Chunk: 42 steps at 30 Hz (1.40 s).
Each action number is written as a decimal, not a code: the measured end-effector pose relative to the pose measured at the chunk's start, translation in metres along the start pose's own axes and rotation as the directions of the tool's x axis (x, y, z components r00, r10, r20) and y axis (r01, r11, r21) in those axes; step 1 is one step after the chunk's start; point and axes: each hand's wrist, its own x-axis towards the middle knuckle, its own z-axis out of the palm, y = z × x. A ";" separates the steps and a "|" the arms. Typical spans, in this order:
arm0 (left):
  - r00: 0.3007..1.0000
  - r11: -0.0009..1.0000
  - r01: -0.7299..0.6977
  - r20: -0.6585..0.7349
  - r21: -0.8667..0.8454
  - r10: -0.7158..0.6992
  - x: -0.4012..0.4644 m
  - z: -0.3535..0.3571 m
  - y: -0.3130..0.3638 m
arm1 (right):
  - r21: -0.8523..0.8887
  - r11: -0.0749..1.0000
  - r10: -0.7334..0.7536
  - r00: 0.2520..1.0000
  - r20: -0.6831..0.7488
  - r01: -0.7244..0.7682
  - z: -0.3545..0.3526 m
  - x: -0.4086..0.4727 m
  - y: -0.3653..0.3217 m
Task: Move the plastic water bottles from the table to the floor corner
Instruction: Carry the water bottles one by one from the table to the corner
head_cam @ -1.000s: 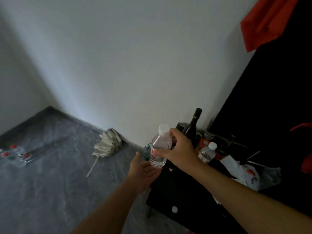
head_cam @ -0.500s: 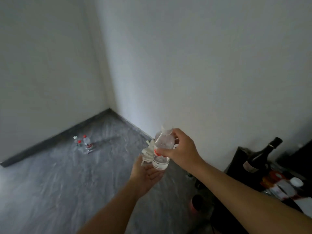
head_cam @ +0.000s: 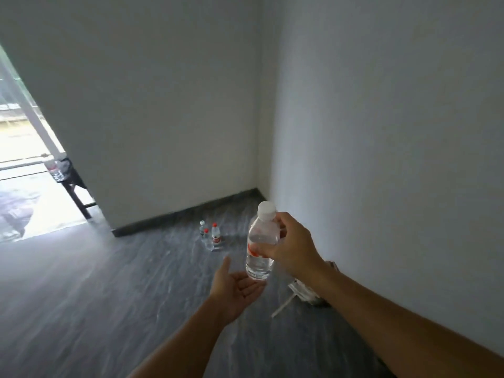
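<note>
Two bare forearms enter from the bottom edge. Left hand (head_cam: 236, 289): palm up, fingers straight and spread, thumb raised, holding nothing; it sits just under the base of the water bottle (head_cam: 260, 248). Whether palm and base touch cannot be told.

Right hand (head_cam: 293, 248): fingers and thumb curled round the bottle's upper body, below the neck. Bottle is upright, slightly tilted, clear plastic, white cap, red on the label, and it is held in the air above the floor.

Floor (head_cam: 95, 301): dark grey, streaked like stone or vinyl, with a dull sheen. Just beside the right forearm, against the right wall, lies a folded pale umbrella (head_cam: 302, 291), its thin shaft pointing out onto the floor.

Further on, a cluster of three small bottles (head_cam: 210, 236) stands on the floor near the corner; two caps red, one white. They stand close together, near the back wall but apart from its skirting.

Walls: plain white, meeting in a vertical corner (head_cam: 261, 165). A dark skirting strip (head_cam: 191, 210) runs along the foot of the back wall.

Far left: a bright opening (head_cam: 24, 170) with overexposed daylight. A dark stool or small table (head_cam: 72, 184) stands at the wall's end, with what looks like another bottle on it; detail too small to confirm.
</note>
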 end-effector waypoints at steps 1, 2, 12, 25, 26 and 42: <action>1.000 1.000 -0.017 -0.015 -0.020 0.016 0.002 -0.004 0.010 | 0.008 1.000 -0.013 0.999 0.029 0.012 0.007 0.012 -0.004; 0.999 0.999 -0.034 -0.031 -0.035 0.033 0.004 -0.008 0.020 | 0.014 1.000 -0.028 0.998 0.056 0.027 0.015 0.023 -0.008; 0.987 0.984 -0.119 -0.124 -0.136 0.103 0.025 -0.067 0.109 | 0.051 0.994 -0.100 0.975 0.199 0.092 0.104 0.109 -0.043; 0.980 0.969 -0.154 -0.155 -0.194 0.125 0.068 -0.184 0.262 | -0.010 0.993 -0.111 0.967 0.231 0.117 0.261 0.218 -0.114; 0.979 0.969 -0.156 -0.158 -0.193 0.126 0.071 -0.193 0.274 | -0.009 0.993 -0.114 0.964 0.242 0.120 0.272 0.225 -0.120; 0.979 0.968 -0.149 -0.168 -0.204 0.115 0.187 -0.251 0.453 | 0.029 0.993 -0.120 0.955 0.272 0.117 0.395 0.413 -0.141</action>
